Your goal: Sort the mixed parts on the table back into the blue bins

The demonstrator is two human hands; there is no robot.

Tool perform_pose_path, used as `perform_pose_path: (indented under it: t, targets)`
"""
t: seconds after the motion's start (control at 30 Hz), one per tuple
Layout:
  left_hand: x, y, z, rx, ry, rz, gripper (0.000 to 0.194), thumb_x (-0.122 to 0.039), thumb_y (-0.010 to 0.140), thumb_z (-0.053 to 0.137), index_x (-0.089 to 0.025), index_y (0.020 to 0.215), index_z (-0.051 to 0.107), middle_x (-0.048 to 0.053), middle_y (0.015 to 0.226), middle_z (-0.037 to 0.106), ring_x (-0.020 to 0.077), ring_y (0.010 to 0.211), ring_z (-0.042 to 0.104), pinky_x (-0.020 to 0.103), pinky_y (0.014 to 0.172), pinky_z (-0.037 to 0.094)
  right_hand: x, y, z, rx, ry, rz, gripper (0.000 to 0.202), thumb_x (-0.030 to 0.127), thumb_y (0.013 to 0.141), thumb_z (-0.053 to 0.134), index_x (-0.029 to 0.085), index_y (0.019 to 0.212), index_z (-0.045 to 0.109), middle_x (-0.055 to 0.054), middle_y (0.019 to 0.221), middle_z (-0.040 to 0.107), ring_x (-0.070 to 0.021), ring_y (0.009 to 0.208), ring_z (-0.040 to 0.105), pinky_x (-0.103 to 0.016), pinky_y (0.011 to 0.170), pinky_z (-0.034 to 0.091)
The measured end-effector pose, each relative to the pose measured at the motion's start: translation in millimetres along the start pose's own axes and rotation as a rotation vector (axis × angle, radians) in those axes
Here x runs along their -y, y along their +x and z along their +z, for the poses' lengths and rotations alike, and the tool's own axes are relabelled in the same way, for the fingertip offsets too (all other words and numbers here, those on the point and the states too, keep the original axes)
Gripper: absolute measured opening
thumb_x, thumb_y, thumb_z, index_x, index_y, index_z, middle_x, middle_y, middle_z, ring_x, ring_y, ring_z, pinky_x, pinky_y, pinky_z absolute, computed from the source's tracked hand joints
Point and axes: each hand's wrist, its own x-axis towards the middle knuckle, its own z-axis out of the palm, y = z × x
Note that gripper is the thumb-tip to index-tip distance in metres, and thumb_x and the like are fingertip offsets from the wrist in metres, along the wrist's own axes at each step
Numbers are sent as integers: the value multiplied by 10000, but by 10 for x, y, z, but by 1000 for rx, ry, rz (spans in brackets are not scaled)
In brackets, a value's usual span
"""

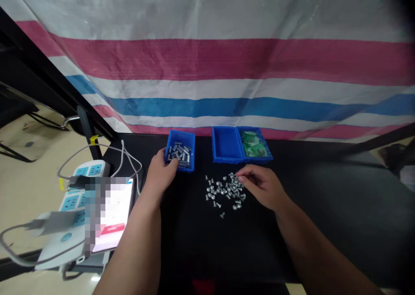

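Note:
My left hand (162, 172) grips the near left corner of a blue bin (193, 154), its thumb over the rim by the metal cylinders (183, 155) inside. A loose pile of silver screws (223, 190) lies on the black table. At the pile's upper right edge is my right hand (261, 183), thumb and index finger pinched together at the screws; whatever sits between the fingertips is too small to make out.
Behind the pile stand an empty blue bin (228, 144) and one holding green-and-clear packets (254, 144). On the left are power strips (69, 204), white cables and a lit phone (113, 217). A striped sheet (207, 57) hangs behind the table (201, 247).

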Motion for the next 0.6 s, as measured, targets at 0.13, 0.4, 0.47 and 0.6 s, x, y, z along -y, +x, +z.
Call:
perform_pose_path:
  t: [0.13,0.4,0.47,0.6]
  targets:
    - [-10,-39,-44,-152,318,131,548,-422,820,644,-164,1303,643,172,1198,639,363,1184,597,536,1090,450,64,5,-25,-25,-43,-23,95,265,947,641,220,920,720,19,649,593,-105,520,457,-259,502,369]
    - [-95,-114,115,-334,382,203,534,-450,847,649,-170,1296,580,175,1235,578,381,1264,492,570,1103,381,173,12,-4,-20,56,-63,106,275,943,655,205,906,726,16,654,599,-102,534,472,-251,519,389]
    - [-97,-117,156,-356,392,243,512,-443,850,645,-172,1280,579,168,1209,576,376,1251,491,568,1096,378,339,-63,39,74,274,-74,167,352,962,651,205,956,730,-19,753,671,-124,613,572,-252,564,457]
    - [-65,-104,184,-378,425,291,492,-437,840,650,-187,1257,577,155,1192,575,381,1244,486,575,1100,357,695,-399,144,427,634,-128,326,505,979,626,229,1129,712,-66,1004,720,-189,846,693,-307,719,570]
